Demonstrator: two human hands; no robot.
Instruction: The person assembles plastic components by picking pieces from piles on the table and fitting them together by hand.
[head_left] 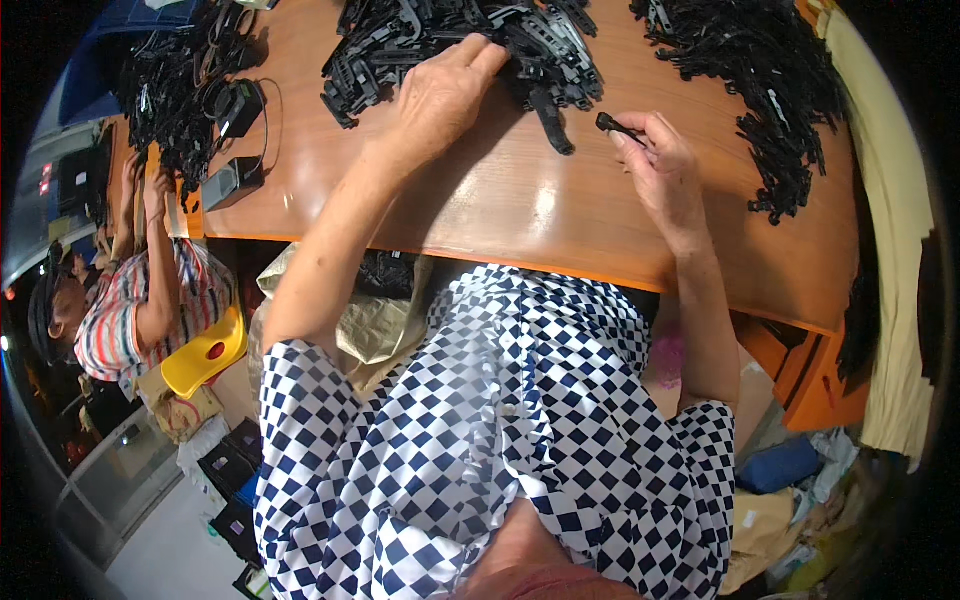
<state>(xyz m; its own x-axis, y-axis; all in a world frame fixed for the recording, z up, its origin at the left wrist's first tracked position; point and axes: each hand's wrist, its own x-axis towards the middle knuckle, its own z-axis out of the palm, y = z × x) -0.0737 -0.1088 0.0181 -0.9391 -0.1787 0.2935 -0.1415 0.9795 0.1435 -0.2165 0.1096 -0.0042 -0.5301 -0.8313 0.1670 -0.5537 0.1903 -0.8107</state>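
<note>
My left hand reaches to the near side of a heap of black plastic strips at the far middle of the table. Its fingers are bent and together, with their tips turned away, so anything they grip is hidden. Further right, my right hand pinches a small black plastic piece between thumb and fingers, above the bare wood. Between the hands, one black strip sticks out from the heap toward me.
The brown wooden table carries a second black heap at right and a third at left. Near that left heap stand a grey-black box and a corded black box. A person in a striped shirt sits at far left.
</note>
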